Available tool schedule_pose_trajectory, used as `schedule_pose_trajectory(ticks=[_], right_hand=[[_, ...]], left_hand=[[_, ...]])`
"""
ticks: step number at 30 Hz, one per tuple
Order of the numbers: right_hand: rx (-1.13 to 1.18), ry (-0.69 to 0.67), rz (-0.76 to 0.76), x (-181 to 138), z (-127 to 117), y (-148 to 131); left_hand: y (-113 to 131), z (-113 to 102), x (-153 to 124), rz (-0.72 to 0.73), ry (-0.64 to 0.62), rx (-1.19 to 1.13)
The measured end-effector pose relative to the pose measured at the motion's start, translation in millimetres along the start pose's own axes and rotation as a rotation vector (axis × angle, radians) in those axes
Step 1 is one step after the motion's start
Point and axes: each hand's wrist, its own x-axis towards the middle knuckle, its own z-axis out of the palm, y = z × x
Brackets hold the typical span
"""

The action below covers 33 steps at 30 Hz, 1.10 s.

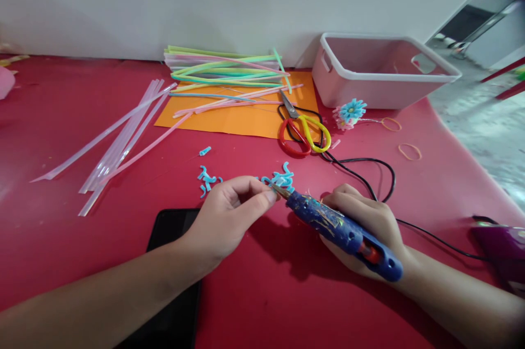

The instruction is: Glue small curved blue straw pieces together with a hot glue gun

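My right hand (365,223) grips a blue glue gun (342,228), its nozzle pointing left. The nozzle tip touches a small blue curled straw flower (281,178) that my left hand (229,215) pinches between thumb and forefinger just above the red table (266,294). Loose blue curled straw bits (207,179) lie on the table just left of the flower.
Clear straws (123,133) lie at left, coloured straws (225,70) on an orange sheet (241,116) at the back. Scissors (303,130) with red and yellow handles, a finished flower (350,112), rubber bands (409,151), a white bin (381,70), a black phone (174,278) and the gun's cord (379,168) are nearby.
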Motion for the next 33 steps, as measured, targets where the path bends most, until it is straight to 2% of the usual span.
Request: schedule_pose_trajectory(ticks=[8, 14, 20, 26, 33], right_hand=[[-0.028, 0.002, 0.013, -0.3, -1.0, 1.1], [-0.005, 0.003, -0.046, 1.3, 0.4, 1.7], [-0.031, 0.009, 0.017, 0.8, 0.0, 1.9], [-0.011, -0.005, -0.025, 0.5, -0.5, 0.5], [-0.051, 0.011, 0.017, 0.1, -0.5, 0.7]], left_hand=[[-0.9, -1.0, -0.8, -0.001, -0.007, 0.010], [-1.4, -1.5, 0.0, -0.002, -0.008, 0.006], [-1.8, -2.2, -0.7, -0.003, -0.009, 0.022], [-0.4, -1.2, -1.3, -0.008, 0.002, 0.008], [-3.3, -2.8, -0.8, -0.010, -0.007, 0.016]])
